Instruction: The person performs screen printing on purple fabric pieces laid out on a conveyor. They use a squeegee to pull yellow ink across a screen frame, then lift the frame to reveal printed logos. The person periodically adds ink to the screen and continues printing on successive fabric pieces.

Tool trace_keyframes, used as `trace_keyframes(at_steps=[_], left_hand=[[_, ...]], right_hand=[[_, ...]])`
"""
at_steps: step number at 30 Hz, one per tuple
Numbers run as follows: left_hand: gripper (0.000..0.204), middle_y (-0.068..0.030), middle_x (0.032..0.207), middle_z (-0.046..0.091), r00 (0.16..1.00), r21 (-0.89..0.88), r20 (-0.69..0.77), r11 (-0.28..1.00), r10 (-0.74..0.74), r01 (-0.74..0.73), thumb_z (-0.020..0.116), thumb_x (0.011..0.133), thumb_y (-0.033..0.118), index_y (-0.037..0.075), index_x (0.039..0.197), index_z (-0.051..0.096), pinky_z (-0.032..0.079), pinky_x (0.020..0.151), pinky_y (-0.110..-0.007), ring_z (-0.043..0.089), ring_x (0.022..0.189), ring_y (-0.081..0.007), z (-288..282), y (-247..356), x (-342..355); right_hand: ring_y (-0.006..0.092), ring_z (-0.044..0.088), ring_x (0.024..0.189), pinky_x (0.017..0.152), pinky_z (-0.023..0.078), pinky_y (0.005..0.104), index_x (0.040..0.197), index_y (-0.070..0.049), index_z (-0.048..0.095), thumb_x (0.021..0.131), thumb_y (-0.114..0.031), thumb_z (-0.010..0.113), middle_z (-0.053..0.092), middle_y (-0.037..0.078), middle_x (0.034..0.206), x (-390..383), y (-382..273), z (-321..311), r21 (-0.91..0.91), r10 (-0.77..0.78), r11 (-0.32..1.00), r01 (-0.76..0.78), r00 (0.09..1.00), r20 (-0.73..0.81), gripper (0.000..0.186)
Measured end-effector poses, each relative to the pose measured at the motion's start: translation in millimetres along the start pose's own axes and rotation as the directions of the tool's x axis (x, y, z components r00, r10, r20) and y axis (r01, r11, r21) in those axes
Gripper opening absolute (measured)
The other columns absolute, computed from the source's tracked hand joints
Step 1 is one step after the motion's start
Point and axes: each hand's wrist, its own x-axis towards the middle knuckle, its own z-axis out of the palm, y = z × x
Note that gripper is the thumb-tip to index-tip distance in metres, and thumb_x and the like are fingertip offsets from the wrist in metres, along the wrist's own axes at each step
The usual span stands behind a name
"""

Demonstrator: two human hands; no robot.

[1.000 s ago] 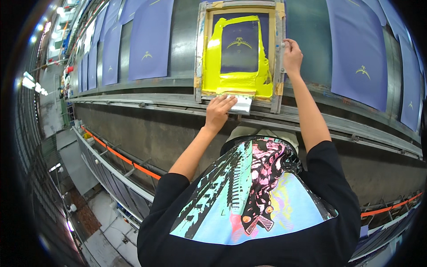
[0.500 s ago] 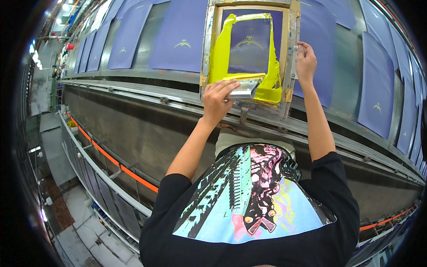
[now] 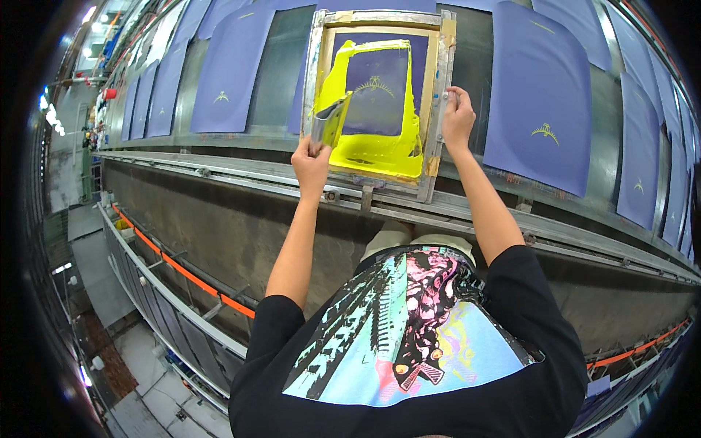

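A metal-framed printing screen (image 3: pixel 430 182) lies on the long table, coated with bright yellow ink (image 3: pixel 372 157) around a dark blue middle bearing a faint curved design. My left hand (image 3: pixel 310 164) is closed on a metal squeegee (image 3: pixel 327 120), which is tilted steeply over the screen's left side, with yellow ink on its blade. My right hand (image 3: pixel 458 120) has its fingers closed on the screen's right rail.
Blue sheets with small yellow designs (image 3: pixel 537 98) lie along the table (image 3: pixel 277 66) on both sides. A metal rail (image 3: pixel 584 248) runs along the near edge. Behind me stands another rack with an orange bar (image 3: pixel 179 259).
My left hand has moved leftward from the screen's lower middle, turning the squeegee from lying crosswise to steeply angled. My right hand still grips the right rail.
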Motion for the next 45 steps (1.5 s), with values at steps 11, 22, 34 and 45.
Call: trace_keyframes(at_steps=[11,22,34,45], left_hand=[[0.012,0.0026,0.078,0.056,0.946,-0.114,-0.123,0.951,-0.301,0.288,0.068,0.086,0.001,0.007,0.083,0.059,0.039,0.062,-0.027,0.048,0.07,-0.008,-6,-32,13],[0.047,-0.0065,0.112,0.067,0.91,0.345,0.367,0.881,0.191,-0.324,0.063,0.077,-0.01,0.006,0.12,0.071,0.048,0.08,-0.03,0.058,0.092,-0.0185,-21,-34,-3],[0.052,-0.007,0.125,0.072,0.732,0.392,0.596,0.677,0.329,-0.623,0.071,0.068,-0.005,0.012,0.117,0.076,0.046,0.1,-0.041,0.063,0.115,-0.0305,-50,-5,-18],[0.054,-0.0032,0.127,0.072,0.71,0.413,0.598,0.617,0.372,-0.67,0.072,0.07,-0.002,0.018,0.12,0.073,0.047,0.104,-0.044,0.064,0.12,-0.0281,-56,-66,-15]], right_hand=[[0.0444,0.066,0.08,0.069,0.05,0.0529,0.109,-0.008,0.064,0.096,-0.008,0.053,0.067,0.024,0.091,-17,-4,45,0.158,0.064,0.984,-0.086,0.988,0.142,0.017],[0.0434,0.067,0.081,0.072,0.05,0.0495,0.115,-0.006,0.061,0.1,-0.01,0.054,0.068,0.024,0.085,-31,17,54,0.17,0.166,0.971,-0.17,0.985,0.041,0.016],[0.0418,0.065,0.092,0.085,0.051,0.0474,0.121,-0.008,0.065,0.097,-0.014,0.058,0.068,0.023,0.094,-33,-6,66,0.235,0.21,0.945,-0.229,0.972,0.106,0.026],[0.0181,0.047,0.086,0.082,0.045,0.0335,0.145,-0.006,0.049,0.095,-0.011,0.068,0.048,0.005,0.096,-122,39,-25,0.011,0.158,0.987,-0.159,0.987,0.025,0.053]])
